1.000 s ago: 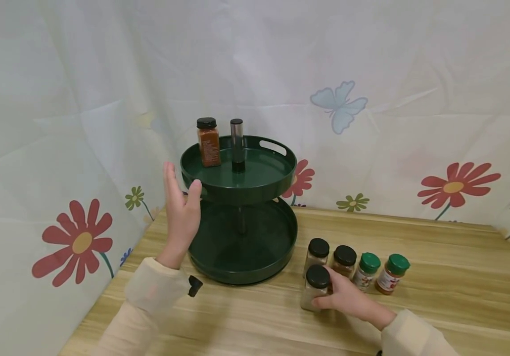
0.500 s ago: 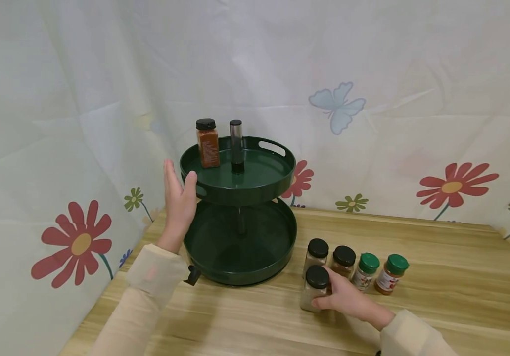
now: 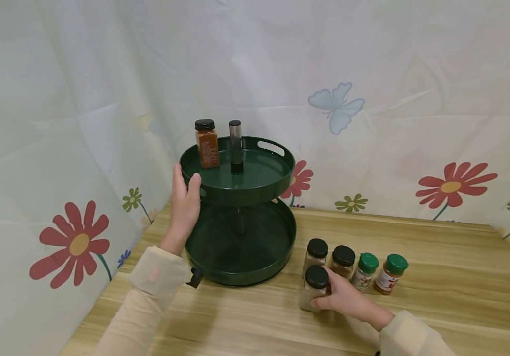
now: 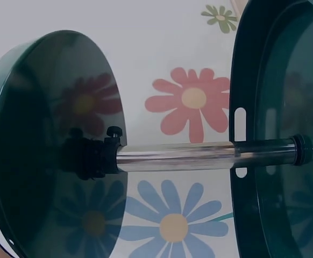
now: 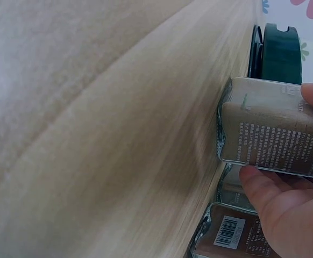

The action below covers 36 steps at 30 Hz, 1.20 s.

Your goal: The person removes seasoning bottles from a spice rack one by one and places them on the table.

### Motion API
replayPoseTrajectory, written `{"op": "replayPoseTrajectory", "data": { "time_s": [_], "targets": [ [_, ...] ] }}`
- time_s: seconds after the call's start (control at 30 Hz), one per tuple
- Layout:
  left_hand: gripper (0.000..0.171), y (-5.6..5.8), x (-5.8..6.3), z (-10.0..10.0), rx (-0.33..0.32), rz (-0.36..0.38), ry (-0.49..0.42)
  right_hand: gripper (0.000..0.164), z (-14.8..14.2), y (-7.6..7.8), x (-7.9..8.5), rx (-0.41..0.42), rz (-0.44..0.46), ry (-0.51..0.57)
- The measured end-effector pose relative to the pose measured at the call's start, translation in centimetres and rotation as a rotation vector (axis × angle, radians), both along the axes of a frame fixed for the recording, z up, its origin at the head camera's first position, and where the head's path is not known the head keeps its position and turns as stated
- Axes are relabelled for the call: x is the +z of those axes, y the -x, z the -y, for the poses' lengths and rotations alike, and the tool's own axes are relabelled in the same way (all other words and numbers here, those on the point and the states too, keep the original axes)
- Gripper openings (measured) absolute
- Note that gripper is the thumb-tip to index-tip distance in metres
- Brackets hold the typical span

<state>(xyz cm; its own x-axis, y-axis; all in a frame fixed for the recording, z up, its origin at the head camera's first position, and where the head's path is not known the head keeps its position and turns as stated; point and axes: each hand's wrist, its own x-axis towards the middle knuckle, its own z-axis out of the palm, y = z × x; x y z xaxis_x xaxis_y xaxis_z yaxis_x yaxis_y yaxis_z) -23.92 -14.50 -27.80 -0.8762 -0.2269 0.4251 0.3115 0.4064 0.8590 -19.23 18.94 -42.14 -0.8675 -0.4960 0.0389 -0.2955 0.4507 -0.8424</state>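
Note:
A green two-tier round rack stands on the table, a metal post through its middle. My left hand, fingers straight and thumb apart, is at the left rim of the upper tray; the left wrist view shows the post between the two tiers. With thumb and fingers on opposite sides, my right hand grips a black-capped spice jar of greyish-brown powder, upright at the table. Its printed label shows in the right wrist view. A jar of red-orange spice stands on the upper tray.
Behind the gripped jar stand two more black-capped jars, one on the left and one beside it. Two green-capped jars, a near one and a rightmost one, continue the row. A floral curtain hangs behind the table.
My left hand has shifted slightly, first left and then back right against the upper tray's rim. The right hand and its jar have stayed in place.

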Motion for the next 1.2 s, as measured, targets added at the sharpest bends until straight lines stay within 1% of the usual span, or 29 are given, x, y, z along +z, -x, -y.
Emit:
{"op": "replayPoseTrajectory", "data": {
  "time_s": [0.17,0.37,0.77,1.0,1.1,1.2],
  "targets": [
    [0.068,-0.4,-0.2,-0.3,-0.003,-0.019,0.001,0.068,0.0,0.0,0.0,0.000,0.003,0.000],
    [0.069,-1.2,-0.3,-1.2,-0.002,-0.030,0.005,0.069,0.1,-0.1,0.0,-0.002,0.000,-0.001],
    [0.070,-3.0,-0.5,-2.4,-0.049,-0.022,0.019,0.064,0.1,-0.1,0.0,0.006,0.007,0.008],
    [0.073,-3.8,-0.5,-3.1,-0.071,-0.038,-0.007,0.063,0.0,-0.1,0.0,0.005,0.001,0.006],
    [0.074,-4.0,-0.5,-3.2,-0.054,-0.039,-0.012,0.063,0.0,-0.1,0.0,0.009,0.004,0.008],
    [0.075,-3.9,-0.3,-3.0,-0.018,-0.055,-0.034,0.063,0.0,-0.1,-0.1,0.013,0.005,0.011]
  ]
}}
